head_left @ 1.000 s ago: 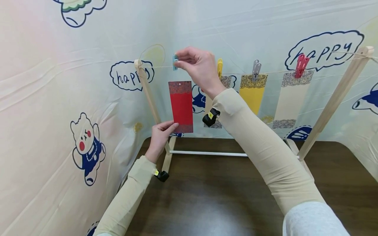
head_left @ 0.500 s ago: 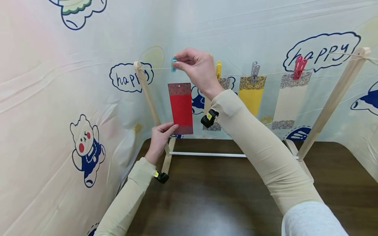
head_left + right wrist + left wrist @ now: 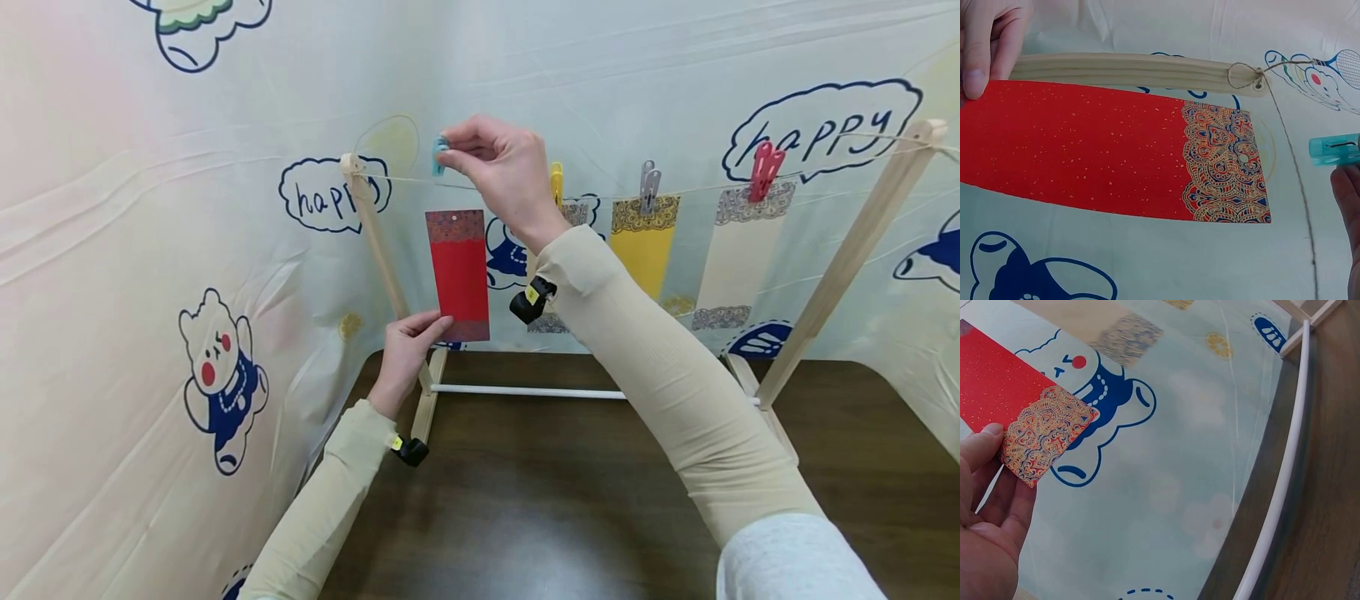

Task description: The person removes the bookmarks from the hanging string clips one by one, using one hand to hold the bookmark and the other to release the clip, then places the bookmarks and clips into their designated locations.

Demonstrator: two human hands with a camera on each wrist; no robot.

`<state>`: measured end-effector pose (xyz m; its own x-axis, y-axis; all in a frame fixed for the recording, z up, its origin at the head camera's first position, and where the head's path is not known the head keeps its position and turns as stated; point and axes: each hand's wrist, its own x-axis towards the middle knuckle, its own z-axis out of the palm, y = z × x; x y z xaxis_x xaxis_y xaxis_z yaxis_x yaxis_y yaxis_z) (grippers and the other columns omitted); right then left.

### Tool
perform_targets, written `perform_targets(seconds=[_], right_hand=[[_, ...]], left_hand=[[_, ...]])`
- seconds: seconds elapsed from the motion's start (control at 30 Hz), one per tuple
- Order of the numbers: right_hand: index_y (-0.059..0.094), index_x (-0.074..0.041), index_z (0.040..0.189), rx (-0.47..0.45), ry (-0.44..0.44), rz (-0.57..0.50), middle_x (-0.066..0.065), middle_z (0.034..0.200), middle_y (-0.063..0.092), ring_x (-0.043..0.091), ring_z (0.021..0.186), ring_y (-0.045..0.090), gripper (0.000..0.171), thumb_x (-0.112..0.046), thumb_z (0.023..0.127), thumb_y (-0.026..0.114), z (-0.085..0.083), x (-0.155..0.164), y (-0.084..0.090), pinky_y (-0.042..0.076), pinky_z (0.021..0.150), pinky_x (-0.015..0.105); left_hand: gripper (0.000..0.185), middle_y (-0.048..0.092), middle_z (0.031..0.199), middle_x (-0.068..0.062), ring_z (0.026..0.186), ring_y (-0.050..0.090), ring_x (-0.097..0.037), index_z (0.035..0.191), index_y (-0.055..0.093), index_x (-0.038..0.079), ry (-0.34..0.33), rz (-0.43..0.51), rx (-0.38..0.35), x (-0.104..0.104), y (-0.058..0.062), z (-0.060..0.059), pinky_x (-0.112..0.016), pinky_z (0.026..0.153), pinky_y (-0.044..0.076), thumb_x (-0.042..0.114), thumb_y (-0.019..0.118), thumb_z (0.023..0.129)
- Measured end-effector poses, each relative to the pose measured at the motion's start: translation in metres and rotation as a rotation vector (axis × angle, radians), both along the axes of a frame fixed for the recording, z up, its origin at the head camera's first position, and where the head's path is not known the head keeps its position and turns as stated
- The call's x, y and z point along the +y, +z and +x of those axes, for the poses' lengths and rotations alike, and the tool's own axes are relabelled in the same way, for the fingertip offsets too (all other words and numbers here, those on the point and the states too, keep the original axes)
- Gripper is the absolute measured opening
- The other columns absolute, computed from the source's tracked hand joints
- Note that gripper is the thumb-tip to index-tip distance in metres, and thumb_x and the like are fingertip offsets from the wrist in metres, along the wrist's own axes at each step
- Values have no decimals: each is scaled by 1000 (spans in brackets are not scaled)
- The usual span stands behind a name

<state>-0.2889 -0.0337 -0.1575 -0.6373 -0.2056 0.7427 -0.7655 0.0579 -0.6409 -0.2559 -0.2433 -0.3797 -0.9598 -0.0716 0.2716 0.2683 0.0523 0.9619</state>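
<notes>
A: Quick, where's the red card (image 3: 459, 279)?
B: Nr the middle of the head view, roughly upright, top edge just below the string (image 3: 408, 179) & apart from it.
A: Hands?
B: Apart, each pinching smth. L hand (image 3: 407, 352) at the card's 7 o'c, thumb & fingers on its lower L edge. R hand (image 3: 512, 177) at 1 o'c, w/ a blue peg (image 3: 438, 156) btwn thumb & fingers.
A: Peg vs string?
B: Just beside it, w/ a gap in the R wrist view. Abt the card's 12 o'c.
A: Other stuff?
B: Twd 3 o'c: yellow peg (image 3: 557, 185), yellow card (image 3: 643, 254) under a grey peg (image 3: 649, 187), cream card (image 3: 738, 262) under a red peg (image 3: 766, 172).
A: Lower?
B: White rod (image 3: 528, 391) at 5 o'c, brown worktop (image 3: 555, 492) further down.
</notes>
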Motion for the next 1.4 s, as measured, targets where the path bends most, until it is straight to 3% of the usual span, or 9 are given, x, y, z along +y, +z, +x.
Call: perform_targets(seconds=[0.3, 0.9, 1.13, 1.4], right_hand=[[77, -1, 112, -23, 38, -22, 10, 106, 79, 15, 92, 76, 21, -6, 92, 79, 4, 5, -1, 58, 92, 25], [73, 1, 121, 83, 95, 3, 11, 112, 78, 16, 98, 77, 28, -2, 93, 77, 20, 27, -14, 58, 95, 30], [72, 2, 123, 70, 107, 17, 12, 116, 77, 18, 102, 76, 29, -1, 94, 75, 23, 36, -22, 58, 96, 31], [72, 4, 120, 75, 120, 40, 14, 115, 77, 21, 102, 77, 28, 4, 92, 75, 28, 45, -28, 59, 94, 32]], left_hand=[[32, 79, 105, 4, 94, 73, -15, 124, 76, 3, 13, 14, 4, 1, 0, 3, -29, 90, 60, 22, 75, 98], [30, 79, 94, 7, 84, 73, -10, 119, 76, -4, 3, 45, 35, -3, -8, 13, -25, 85, 61, 14, 77, 96], [24, 79, 93, 7, 83, 74, -8, 118, 75, -6, -12, 66, 40, -3, -12, 19, -26, 83, 61, 4, 75, 96], [29, 79, 94, 6, 82, 75, -9, 120, 73, -10, -33, 51, 7, 2, -12, 23, -28, 81, 62, 6, 75, 96]])
